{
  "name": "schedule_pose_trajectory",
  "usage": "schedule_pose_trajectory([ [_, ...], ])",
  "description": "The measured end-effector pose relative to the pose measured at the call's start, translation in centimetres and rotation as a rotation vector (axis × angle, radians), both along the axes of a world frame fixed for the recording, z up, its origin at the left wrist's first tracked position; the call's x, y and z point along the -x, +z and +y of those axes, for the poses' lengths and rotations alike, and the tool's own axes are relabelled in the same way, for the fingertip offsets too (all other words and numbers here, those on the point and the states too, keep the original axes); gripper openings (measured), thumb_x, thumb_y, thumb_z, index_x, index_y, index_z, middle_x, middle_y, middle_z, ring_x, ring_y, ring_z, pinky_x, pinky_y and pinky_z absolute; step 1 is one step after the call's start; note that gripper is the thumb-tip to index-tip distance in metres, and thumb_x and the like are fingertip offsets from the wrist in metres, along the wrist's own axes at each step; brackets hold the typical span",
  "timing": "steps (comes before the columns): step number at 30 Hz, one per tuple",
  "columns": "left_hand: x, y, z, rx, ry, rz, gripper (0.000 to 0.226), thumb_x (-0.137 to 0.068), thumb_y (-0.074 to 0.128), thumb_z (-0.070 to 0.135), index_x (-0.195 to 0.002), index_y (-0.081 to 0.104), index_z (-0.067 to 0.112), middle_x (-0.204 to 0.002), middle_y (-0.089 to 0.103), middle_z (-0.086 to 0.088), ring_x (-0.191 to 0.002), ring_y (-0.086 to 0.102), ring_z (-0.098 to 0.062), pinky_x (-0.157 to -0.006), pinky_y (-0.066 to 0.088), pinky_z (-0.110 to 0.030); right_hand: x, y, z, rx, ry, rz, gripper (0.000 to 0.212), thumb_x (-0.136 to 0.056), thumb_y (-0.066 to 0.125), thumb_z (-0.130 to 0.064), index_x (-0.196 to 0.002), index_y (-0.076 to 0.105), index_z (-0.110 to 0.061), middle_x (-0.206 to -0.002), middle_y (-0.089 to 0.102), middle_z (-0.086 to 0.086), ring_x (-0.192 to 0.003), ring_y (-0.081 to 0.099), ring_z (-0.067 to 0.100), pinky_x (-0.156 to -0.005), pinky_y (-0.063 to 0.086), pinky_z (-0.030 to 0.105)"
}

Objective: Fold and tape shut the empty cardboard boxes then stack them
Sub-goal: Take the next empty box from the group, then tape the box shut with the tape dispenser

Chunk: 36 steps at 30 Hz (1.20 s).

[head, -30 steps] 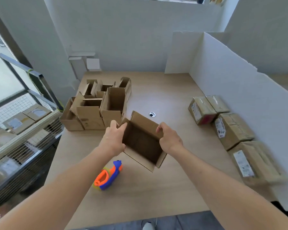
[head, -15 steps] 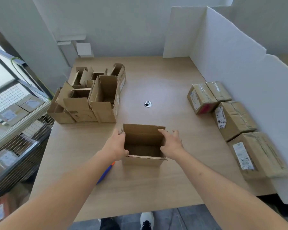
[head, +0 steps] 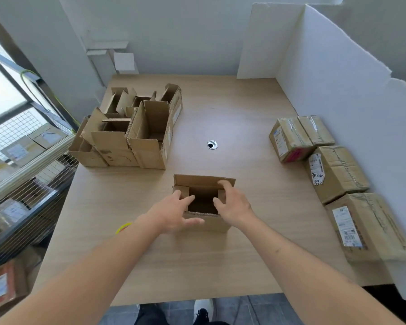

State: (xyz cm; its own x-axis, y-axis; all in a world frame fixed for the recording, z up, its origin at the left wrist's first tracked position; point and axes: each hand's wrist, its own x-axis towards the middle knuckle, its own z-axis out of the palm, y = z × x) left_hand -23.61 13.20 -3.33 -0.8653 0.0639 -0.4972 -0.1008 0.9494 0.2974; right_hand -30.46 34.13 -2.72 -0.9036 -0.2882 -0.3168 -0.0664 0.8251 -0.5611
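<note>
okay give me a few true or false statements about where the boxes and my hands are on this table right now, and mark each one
1. The open box in front of the person stands upright on the table. True.
2. Both side flaps are being pushed inward, the left hand on one and the right hand on the other. True.
3. The taped boxes lie along the left edge. False: they line the right side, by the white partition.
4. The cluster of open boxes is already taped shut. False: their flaps stand open.

Both forearms enter from 6 o'clock and converge toward centre. Left hand: palm down, fingers extended and spread, pointing to 1 o'clock, thumb toward 3 o'clock. Right hand: fingers loosely curled, pointing toward 11 o'clock, thumb toward 9 o'clock.
</note>
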Motion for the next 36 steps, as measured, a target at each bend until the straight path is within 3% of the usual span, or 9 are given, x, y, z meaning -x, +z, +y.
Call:
schedule_pose_trajectory([
  [3,0.2,-0.4,-0.5,-0.010,0.051,0.065,0.057,-0.099,0.056,0.043,-0.150,0.040,0.024,-0.131,0.048,-0.002,-0.121,0.055,-0.026,-0.100,0.049,-0.041,0.4,0.4,-0.6,0.017,-0.057,0.029,0.070,-0.099,0.052,-0.040,-0.155,0.011,-0.049,-0.136,0.038,0.009,-0.117,0.052,0.032,-0.094,0.048,0.044],
  [5,0.2,-0.8,-0.3,-0.054,0.156,0.134,0.046,-0.096,0.065,0.032,-0.135,0.047,0.016,-0.125,0.052,-0.005,-0.118,0.056,-0.028,-0.098,0.048,-0.041,0.5,0.4,-0.8,-0.062,-0.045,0.016,0.071,-0.099,0.051,-0.045,-0.156,0.008,-0.049,-0.138,0.032,0.010,-0.122,0.048,0.035,-0.096,0.048,0.046],
  [10,-0.3,-2.1,0.0,-0.063,0.510,0.202,0.073,-0.079,0.087,0.039,-0.125,0.041,0.005,-0.121,0.044,-0.017,-0.109,0.055,-0.039,-0.097,0.046,-0.042,-0.5,0.1,-1.0,-0.218,-0.035,0.004,0.044,-0.089,0.060,-0.064,-0.125,0.051,-0.039,-0.134,0.027,0.007,-0.126,0.036,0.034,-0.096,0.049,0.044],
  [16,-1.8,-3.8,-1.2,-0.087,0.519,0.208,0.085,-0.086,0.075,0.050,-0.143,0.032,0.004,-0.125,0.041,-0.020,-0.113,0.053,-0.045,-0.102,0.044,-0.046,-2.1,-2.8,-1.8,-0.340,0.135,0.129,0.058,-0.098,0.056,-0.053,-0.144,0.035,-0.026,-0.157,0.020,0.010,-0.146,0.022,0.042,-0.117,0.033,0.048],
  [21,-4.9,-5.7,-4.6,-0.065,0.569,0.201,0.073,-0.101,0.051,0.050,-0.157,0.020,0.016,-0.125,0.040,-0.019,-0.112,0.053,-0.046,-0.101,0.045,-0.049,-3.6,-5.3,-3.9,-0.335,0.241,0.165,0.051,-0.109,0.024,-0.045,-0.153,0.003,-0.058,-0.170,-0.012,0.007,-0.151,-0.018,0.050,-0.125,-0.001,0.054],
  [25,-7.8,-8.2,-6.8,-0.009,0.622,0.156,0.063,-0.103,0.046,0.046,-0.156,0.026,0.019,-0.124,0.043,-0.019,-0.110,0.053,-0.043,-0.097,0.045,-0.046,-3.7,-6.5,-4.3,-0.313,0.216,0.218,0.050,-0.109,0.019,-0.047,-0.153,0.000,-0.062,-0.170,-0.018,0.006,-0.151,-0.025,0.044,-0.125,-0.009,0.051],
  [29,-9.9,-12.0,-8.4,0.028,0.578,0.046,0.088,-0.093,0.066,0.044,-0.162,0.013,0.031,-0.132,0.042,-0.020,-0.118,0.051,-0.042,-0.102,0.046,-0.049,-4.0,-7.2,-4.2,-0.304,0.201,0.254,0.050,-0.109,0.022,-0.048,-0.153,0.005,-0.063,-0.170,-0.015,0.004,-0.153,-0.023,0.040,-0.125,-0.011,0.048],
  [33,-11.2,-14.6,-9.4,-0.034,0.482,0.120,0.120,-0.085,0.080,0.034,-0.149,-0.017,0.065,-0.113,0.045,-0.012,-0.103,0.053,-0.035,-0.093,0.051,-0.048,-4.1,-7.4,-4.2,-0.301,0.193,0.253,0.050,-0.109,0.024,-0.048,-0.153,0.007,-0.063,-0.171,-0.014,0.001,-0.153,-0.023,0.037,-0.125,-0.011,0.046],
  [36,-11.4,-14.6,-9.8,-0.077,0.485,0.191,0.124,-0.084,0.079,0.024,-0.144,-0.019,0.070,-0.110,0.047,-0.010,-0.100,0.055,-0.035,-0.089,0.052,-0.048,-4.1,-7.2,-4.2,-0.298,0.189,0.243,0.049,-0.109,0.025,-0.048,-0.153,0.009,-0.064,-0.171,-0.013,-0.001,-0.153,-0.024,0.035,-0.125,-0.013,0.044],
])
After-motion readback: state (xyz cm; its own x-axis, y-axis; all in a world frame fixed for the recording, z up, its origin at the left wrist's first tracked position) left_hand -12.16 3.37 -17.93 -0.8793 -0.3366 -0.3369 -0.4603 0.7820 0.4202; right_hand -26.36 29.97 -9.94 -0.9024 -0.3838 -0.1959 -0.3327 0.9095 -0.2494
